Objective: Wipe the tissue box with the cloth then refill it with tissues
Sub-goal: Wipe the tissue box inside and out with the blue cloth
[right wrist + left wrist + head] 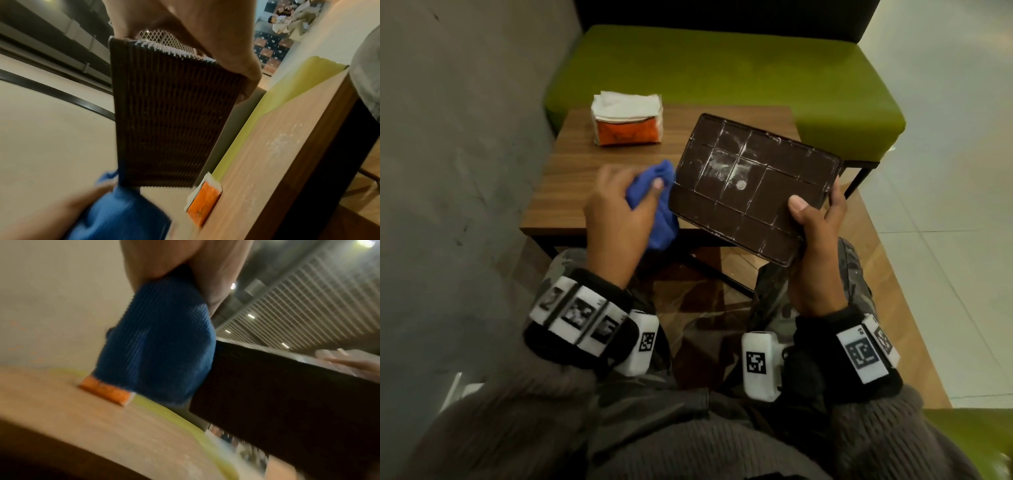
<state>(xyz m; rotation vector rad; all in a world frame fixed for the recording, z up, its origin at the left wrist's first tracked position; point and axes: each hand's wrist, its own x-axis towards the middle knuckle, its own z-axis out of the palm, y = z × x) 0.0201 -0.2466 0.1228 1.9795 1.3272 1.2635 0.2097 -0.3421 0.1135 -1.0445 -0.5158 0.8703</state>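
A dark brown tissue box (753, 185) is held tilted above the table's near edge, its gridded, white-smeared underside facing me. My right hand (815, 219) grips its near right corner, thumb on the underside. The right wrist view shows its woven side (170, 123); in the left wrist view it appears as a dark slab (287, 399). My left hand (619, 209) holds a bunched blue cloth (657, 198) against the box's left end (156, 344). A pack of white tissues in an orange wrapper (626, 120) sits at the table's far left.
The small wooden table (585, 178) has white dust specks on its top (281, 142). A green padded bench (722, 68) stands behind it, a grey wall (448, 137) on the left. My knees are below the box.
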